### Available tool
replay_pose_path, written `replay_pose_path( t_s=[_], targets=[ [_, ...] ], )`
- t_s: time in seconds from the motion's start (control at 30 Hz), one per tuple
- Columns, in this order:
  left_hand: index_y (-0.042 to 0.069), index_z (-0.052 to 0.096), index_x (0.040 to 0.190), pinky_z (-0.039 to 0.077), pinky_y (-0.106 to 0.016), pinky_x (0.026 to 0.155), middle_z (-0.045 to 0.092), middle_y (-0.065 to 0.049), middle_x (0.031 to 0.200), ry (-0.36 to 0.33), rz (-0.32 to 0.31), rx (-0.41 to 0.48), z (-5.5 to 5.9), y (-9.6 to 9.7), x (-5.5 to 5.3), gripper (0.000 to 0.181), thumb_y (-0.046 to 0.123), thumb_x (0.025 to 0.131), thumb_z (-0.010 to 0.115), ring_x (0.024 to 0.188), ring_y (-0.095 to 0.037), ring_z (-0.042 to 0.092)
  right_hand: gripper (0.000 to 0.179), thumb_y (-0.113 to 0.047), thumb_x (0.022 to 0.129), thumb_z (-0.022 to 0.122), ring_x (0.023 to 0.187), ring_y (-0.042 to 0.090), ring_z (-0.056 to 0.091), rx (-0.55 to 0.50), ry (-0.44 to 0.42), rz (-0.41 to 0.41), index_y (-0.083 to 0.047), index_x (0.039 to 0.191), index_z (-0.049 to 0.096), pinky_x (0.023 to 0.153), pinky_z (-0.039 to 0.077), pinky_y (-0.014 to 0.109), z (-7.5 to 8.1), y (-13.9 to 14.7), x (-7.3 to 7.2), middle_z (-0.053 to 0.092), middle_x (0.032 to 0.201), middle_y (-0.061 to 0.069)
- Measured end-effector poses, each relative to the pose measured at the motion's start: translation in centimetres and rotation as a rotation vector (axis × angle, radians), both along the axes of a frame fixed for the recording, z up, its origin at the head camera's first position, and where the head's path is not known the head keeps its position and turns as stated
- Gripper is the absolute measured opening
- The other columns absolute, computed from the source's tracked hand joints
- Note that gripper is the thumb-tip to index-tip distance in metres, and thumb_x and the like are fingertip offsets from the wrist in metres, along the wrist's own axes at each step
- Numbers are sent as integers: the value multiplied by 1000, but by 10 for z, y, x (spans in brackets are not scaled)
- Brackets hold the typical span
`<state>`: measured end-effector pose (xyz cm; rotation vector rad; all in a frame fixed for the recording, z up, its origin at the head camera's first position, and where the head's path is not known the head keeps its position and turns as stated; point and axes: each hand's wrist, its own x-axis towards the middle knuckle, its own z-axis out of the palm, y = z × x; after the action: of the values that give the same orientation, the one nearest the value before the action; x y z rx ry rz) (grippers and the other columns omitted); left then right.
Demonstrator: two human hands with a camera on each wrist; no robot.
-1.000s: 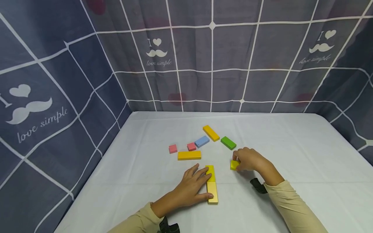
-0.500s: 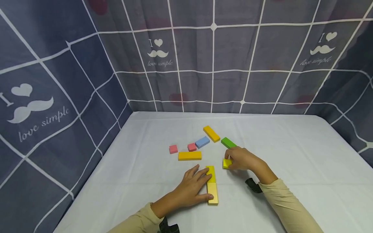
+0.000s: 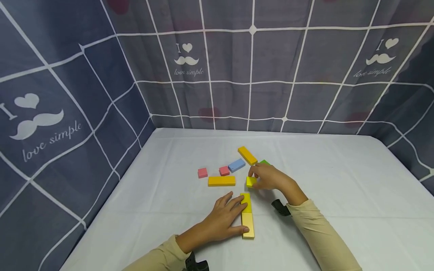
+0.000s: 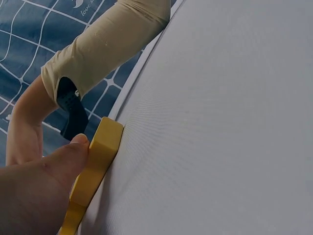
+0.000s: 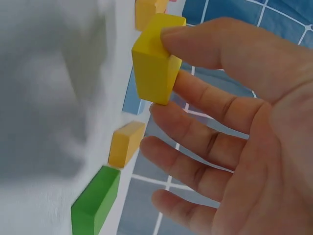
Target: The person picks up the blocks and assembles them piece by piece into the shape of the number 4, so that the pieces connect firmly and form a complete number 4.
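Observation:
My right hand (image 3: 269,177) pinches a small bright yellow block (image 5: 157,58) between thumb and fingers. In the head view this block hangs close beyond the far end of two blocks laid end to end. Of these, the far one is a bright yellow block (image 3: 246,199) and the near one a pale yellow block (image 3: 248,226). Spread over them from the left is my left hand (image 3: 220,219), its fingertips on the far block and its thumb on the near one. The left wrist view shows the thumb (image 4: 73,152) against the block's side.
Farther back lie an orange-yellow block (image 3: 222,181), two pink blocks (image 3: 202,172), a blue block (image 3: 236,165) and a second orange-yellow block (image 3: 247,155). A green block (image 5: 95,203) is partly hidden behind my right hand. White cloth (image 3: 162,188) covers the table; a grey checked curtain (image 3: 268,101) stands behind.
My right hand has moved left and slightly away with the yellow block, toward the far end of the two-block row. My left hand stays in place.

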<state>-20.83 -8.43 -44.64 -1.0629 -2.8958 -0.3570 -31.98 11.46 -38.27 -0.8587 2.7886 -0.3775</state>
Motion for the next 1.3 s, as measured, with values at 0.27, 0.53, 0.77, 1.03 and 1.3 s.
replay_pose_path(
  t_s=[0.27, 0.53, 0.77, 1.03, 1.3],
  targets=[
    [19, 40, 137, 26, -53, 104, 31, -2, 147, -5, 0, 2, 0, 0, 0, 68, 64, 87, 37, 136, -35, 23, 32, -24, 73, 75, 81, 18, 53, -11, 38, 31, -13, 99, 61, 73, 47, 32, -4, -9, 1, 59, 90, 4],
    [18, 41, 137, 25, -52, 105, 32, -1, 147, -13, 5, -10, 0, 1, 0, 68, 63, 86, 39, 136, -34, 22, 28, -21, 74, 74, 82, 17, 52, -33, 15, 61, -13, 98, 63, 73, 45, 32, -10, -14, 3, 58, 89, 2],
    [18, 41, 137, 26, -52, 105, 32, -1, 147, -13, 8, -17, 1, 1, 0, 67, 63, 87, 38, 136, -33, 22, 26, -18, 76, 72, 83, 17, 51, -34, -15, 83, -11, 99, 64, 73, 44, 29, -13, -16, 4, 57, 89, 2],
    [19, 41, 137, 26, -52, 104, 31, -1, 147, -16, 6, -15, -1, 1, 1, 68, 63, 86, 40, 136, -33, 23, 26, -16, 77, 71, 86, 17, 51, -35, -54, 91, -10, 101, 65, 76, 44, 31, -17, -16, 3, 58, 90, 2],
    [19, 42, 136, 26, -52, 104, 31, -1, 147, -2, 8, -8, -2, 1, -1, 68, 63, 86, 40, 136, -34, 23, 22, -14, 81, 68, 80, 15, 50, -44, -78, 127, -10, 102, 66, 73, 43, 29, -16, -13, 0, 58, 87, 2]
  ],
)
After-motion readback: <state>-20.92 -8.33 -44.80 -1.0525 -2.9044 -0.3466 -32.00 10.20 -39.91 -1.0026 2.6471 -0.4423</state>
